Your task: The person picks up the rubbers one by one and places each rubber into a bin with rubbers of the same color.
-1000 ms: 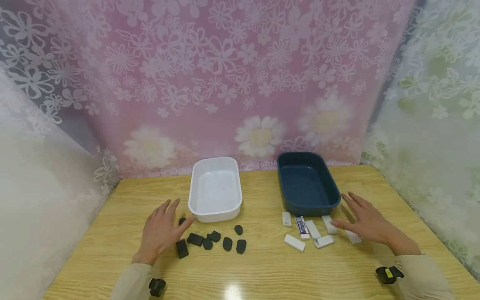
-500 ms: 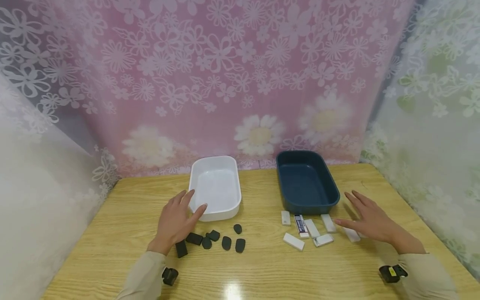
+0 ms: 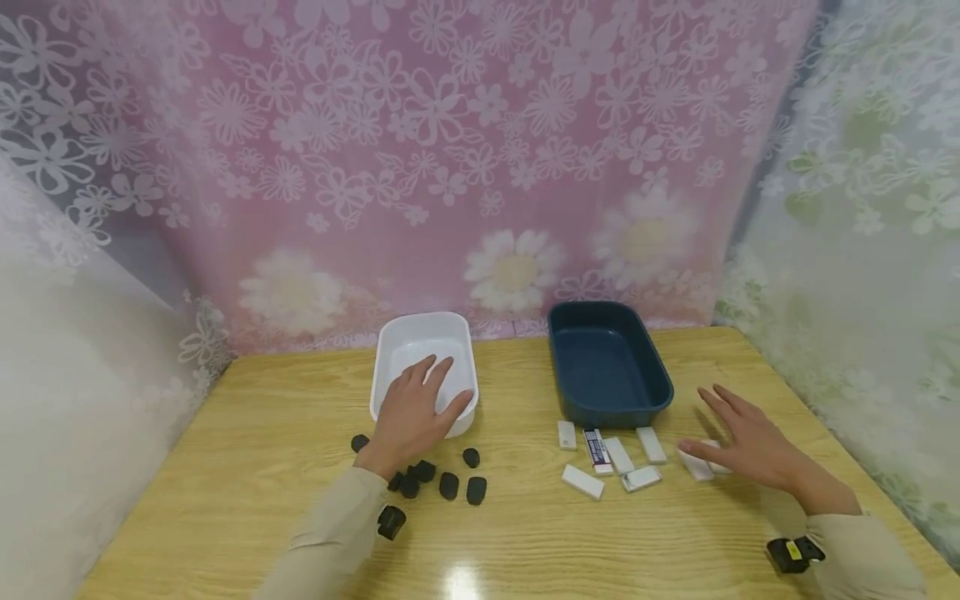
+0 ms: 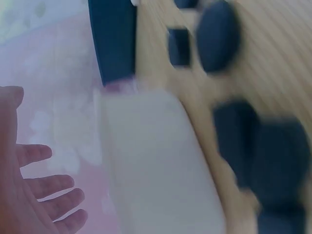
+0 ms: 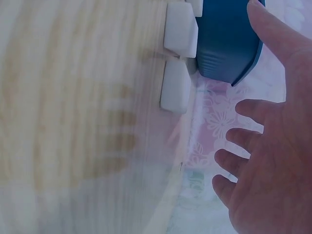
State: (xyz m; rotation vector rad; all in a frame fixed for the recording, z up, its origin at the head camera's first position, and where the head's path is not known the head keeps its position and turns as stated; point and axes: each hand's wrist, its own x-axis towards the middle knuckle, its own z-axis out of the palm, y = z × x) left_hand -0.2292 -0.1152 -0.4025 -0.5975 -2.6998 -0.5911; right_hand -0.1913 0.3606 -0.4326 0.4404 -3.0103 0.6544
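Observation:
My left hand (image 3: 412, 417) hovers over the front part of a white basin (image 3: 384, 337), fingers spread and holding nothing. Below its wrist lie several black erasers (image 3: 476, 490), some rounded and some blocky; the forearm hides part of the group. In the left wrist view these black pieces (image 4: 218, 36) look blurred beside the basin wall (image 4: 156, 161). My right hand (image 3: 757, 446), also with fingers extended and nothing in it, hangs above white erasers (image 3: 696, 465) at the right. Two white blocks (image 5: 181, 28) show near that hand (image 5: 273, 146) in the right wrist view.
A dark blue basin (image 3: 611, 417) stands at the back right of the wooden table (image 3: 555, 550). In front of it lie several white erasers (image 3: 582, 482), one with a printed sleeve (image 3: 597, 450). A pink floral curtain (image 3: 510, 167) hangs behind the table.
My left hand has moved right and forward, from beside the black erasers to over the white basin. The right hand has shifted slightly to the right.

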